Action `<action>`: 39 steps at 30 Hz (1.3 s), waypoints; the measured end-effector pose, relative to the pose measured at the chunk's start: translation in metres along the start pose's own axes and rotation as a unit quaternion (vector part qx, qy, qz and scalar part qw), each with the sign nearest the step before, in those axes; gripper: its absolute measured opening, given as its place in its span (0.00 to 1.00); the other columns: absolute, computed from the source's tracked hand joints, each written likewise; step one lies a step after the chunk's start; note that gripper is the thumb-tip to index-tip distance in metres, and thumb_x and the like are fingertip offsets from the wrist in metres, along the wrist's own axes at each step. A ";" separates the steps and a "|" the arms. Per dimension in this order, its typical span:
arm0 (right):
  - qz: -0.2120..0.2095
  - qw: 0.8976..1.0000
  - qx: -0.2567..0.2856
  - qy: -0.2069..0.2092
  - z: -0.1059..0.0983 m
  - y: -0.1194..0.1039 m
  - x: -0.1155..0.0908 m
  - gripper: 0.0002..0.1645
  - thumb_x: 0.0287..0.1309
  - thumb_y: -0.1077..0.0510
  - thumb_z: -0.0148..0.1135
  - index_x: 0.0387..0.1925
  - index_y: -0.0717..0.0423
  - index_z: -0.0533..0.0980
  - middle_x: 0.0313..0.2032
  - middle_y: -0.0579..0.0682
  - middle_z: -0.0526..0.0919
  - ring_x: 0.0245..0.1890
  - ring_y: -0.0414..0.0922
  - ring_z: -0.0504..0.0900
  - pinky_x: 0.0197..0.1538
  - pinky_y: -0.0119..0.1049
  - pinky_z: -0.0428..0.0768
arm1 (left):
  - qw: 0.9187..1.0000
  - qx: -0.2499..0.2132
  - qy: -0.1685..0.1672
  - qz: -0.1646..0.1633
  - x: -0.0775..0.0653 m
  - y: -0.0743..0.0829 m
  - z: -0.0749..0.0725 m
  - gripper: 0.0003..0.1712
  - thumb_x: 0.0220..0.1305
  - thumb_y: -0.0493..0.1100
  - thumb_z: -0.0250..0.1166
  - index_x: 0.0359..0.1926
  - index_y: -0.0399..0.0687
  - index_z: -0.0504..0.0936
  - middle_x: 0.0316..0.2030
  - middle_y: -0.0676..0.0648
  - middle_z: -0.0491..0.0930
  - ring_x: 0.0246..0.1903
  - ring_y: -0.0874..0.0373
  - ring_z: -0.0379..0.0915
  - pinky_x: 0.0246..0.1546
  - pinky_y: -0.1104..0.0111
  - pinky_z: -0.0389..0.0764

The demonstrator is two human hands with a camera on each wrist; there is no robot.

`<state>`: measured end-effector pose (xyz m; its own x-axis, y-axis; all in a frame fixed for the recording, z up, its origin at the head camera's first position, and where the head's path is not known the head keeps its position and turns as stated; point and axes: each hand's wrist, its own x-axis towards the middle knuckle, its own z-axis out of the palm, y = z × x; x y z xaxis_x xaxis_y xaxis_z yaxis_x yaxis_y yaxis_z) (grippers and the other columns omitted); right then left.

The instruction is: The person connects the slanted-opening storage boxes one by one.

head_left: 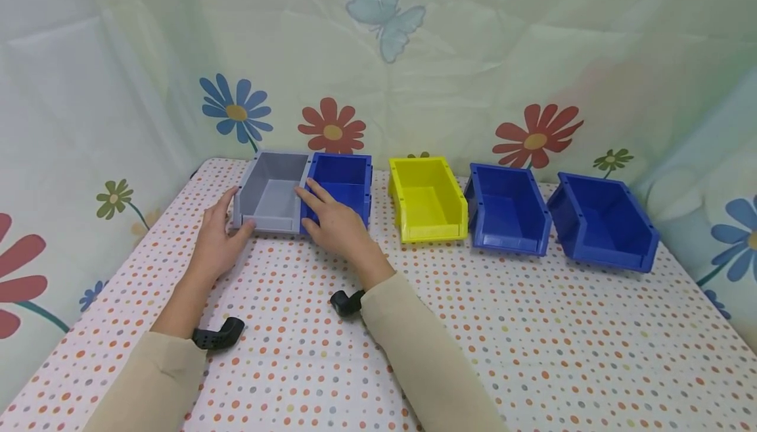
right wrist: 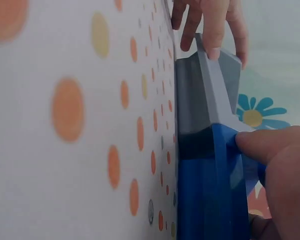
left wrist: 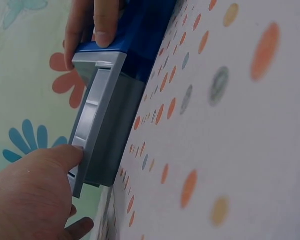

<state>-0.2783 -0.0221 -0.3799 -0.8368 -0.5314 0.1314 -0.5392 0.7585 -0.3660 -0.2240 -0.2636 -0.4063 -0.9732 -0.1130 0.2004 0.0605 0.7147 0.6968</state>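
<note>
A grey storage bin (head_left: 276,198) stands at the left end of a row, side by side with a blue storage bin (head_left: 344,182). My left hand (head_left: 215,241) grips the grey bin's near left corner, its thumb on the front lip and its fingers along the outer side. Across the adjoining walls of the two bins lies my right hand (head_left: 340,228). Its fingertips (head_left: 311,185) reach over the top edges, while its thumb (right wrist: 262,145) presses the blue bin's front corner. Both bins have open tops, and part of the blue bin's inside is hidden by the right hand.
Further right along the row stand a yellow bin (head_left: 428,198), a second blue bin (head_left: 508,212) and a third blue bin (head_left: 606,221), with gaps between them. A dotted cloth (head_left: 296,353) covers the table. Flowered curtains (head_left: 461,37) hang behind it and at the sides.
</note>
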 end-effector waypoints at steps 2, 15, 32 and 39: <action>0.000 1.000 -0.012 0.005 0.001 -0.001 -0.001 0.40 0.78 0.45 0.53 0.83 0.31 0.50 0.83 0.37 0.45 0.52 0.50 0.87 0.40 0.37 0.84 | 1.000 0.000 0.002 0.004 0.000 -0.001 0.000 0.44 0.78 0.51 0.56 0.84 0.58 0.43 0.76 0.26 0.50 0.72 0.25 0.57 0.68 0.30 0.63; -0.019 0.998 0.006 0.056 0.001 0.000 -0.009 0.37 0.77 0.49 0.54 0.81 0.36 0.56 0.82 0.45 0.53 0.76 0.58 0.67 0.72 0.55 0.73 | 1.000 0.005 -0.002 0.000 0.002 0.000 0.002 0.44 0.78 0.52 0.56 0.84 0.57 0.43 0.76 0.26 0.50 0.72 0.25 0.58 0.67 0.30 0.65; -0.075 0.987 -0.009 0.144 -0.012 0.003 -0.026 0.33 0.75 0.52 0.58 0.77 0.41 0.65 0.75 0.49 0.68 0.72 0.50 0.72 0.68 0.45 0.79 | 1.000 0.018 0.007 -0.003 0.000 -0.003 -0.002 0.45 0.78 0.52 0.56 0.84 0.57 0.42 0.77 0.26 0.49 0.72 0.25 0.58 0.67 0.29 0.63; -0.135 0.968 -0.010 0.212 -0.020 0.010 -0.037 0.28 0.73 0.57 0.59 0.72 0.49 0.72 0.70 0.53 0.75 0.68 0.52 0.75 0.69 0.45 0.78 | 1.000 0.016 0.004 -0.008 0.001 -0.002 0.000 0.45 0.78 0.52 0.56 0.84 0.58 0.42 0.77 0.26 0.48 0.72 0.26 0.58 0.67 0.29 0.64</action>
<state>-0.2544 0.0128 -0.3703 -0.6273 -0.5120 0.5868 -0.7415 0.6231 -0.2490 -0.2254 -0.2651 -0.4080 -0.9723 -0.1291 0.1950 0.0382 0.7349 0.6771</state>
